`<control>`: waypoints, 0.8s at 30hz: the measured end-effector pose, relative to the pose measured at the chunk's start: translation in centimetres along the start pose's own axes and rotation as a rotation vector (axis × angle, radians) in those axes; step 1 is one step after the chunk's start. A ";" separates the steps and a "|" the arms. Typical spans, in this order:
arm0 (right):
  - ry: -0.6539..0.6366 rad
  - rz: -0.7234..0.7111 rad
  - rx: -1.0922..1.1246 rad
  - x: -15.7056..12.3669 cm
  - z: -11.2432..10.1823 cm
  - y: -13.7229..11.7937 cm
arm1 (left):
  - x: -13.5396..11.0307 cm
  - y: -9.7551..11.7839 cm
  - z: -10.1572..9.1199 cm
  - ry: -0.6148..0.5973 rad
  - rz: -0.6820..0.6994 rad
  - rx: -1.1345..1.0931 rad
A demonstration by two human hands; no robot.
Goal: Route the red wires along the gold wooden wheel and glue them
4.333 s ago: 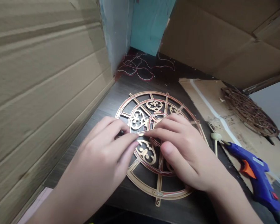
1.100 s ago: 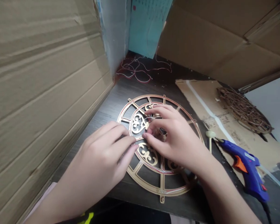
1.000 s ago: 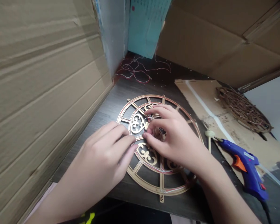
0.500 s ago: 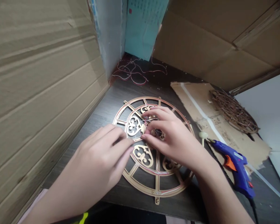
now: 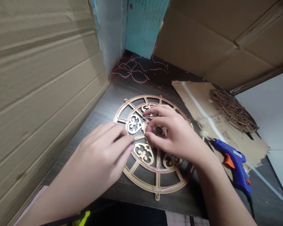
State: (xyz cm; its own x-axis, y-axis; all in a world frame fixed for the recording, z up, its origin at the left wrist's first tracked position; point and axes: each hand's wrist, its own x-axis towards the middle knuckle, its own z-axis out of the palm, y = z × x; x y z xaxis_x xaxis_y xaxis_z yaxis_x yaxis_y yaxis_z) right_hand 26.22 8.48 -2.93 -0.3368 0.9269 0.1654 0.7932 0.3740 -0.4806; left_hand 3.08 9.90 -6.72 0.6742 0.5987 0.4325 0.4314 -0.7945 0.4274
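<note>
tan fretwork wheel is laid flat on a dark wood-grain tabletop, between a corrugated cardboard wall on the left and a cardboard sheet on the right. thin red-and-white wire is run along its rings. the right hand is curled over the central hub, its fingers drawn in, though whether wire is gripped cannot be told. the left hand is held at the inner ring, fingers nearly closed; any hold is hidden. no long axis is offered by the round wheel, but its small tab is pointed toward the wearer. the wire could be snagged or pulled loose by a hard tug, and the slender spokes could be cracked by heavy pressure. a blue hot glue gun lies nearby, where its tip could be brushed by the right forearm.
</note>
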 end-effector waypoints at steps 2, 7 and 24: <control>0.013 0.015 -0.009 0.0 0.0 -0.1 | 0.0 0.0 0.0 0.000 0.000 0.001; -0.010 -0.020 0.022 -0.2 -0.1 0.0 | -0.1 0.1 0.0 -0.014 -0.011 -0.022; -0.072 -0.072 -0.001 -0.4 -0.6 0.6 | 0.0 0.3 0.1 -0.016 -0.018 0.000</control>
State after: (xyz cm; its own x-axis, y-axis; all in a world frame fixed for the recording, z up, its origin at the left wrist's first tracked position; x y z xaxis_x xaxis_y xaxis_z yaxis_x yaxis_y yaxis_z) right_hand 27.18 8.39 -2.77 -0.4285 0.8930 0.1376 0.7660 0.4398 -0.4689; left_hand 3.22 9.65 -6.67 0.6758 0.6109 0.4125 0.4430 -0.7839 0.4350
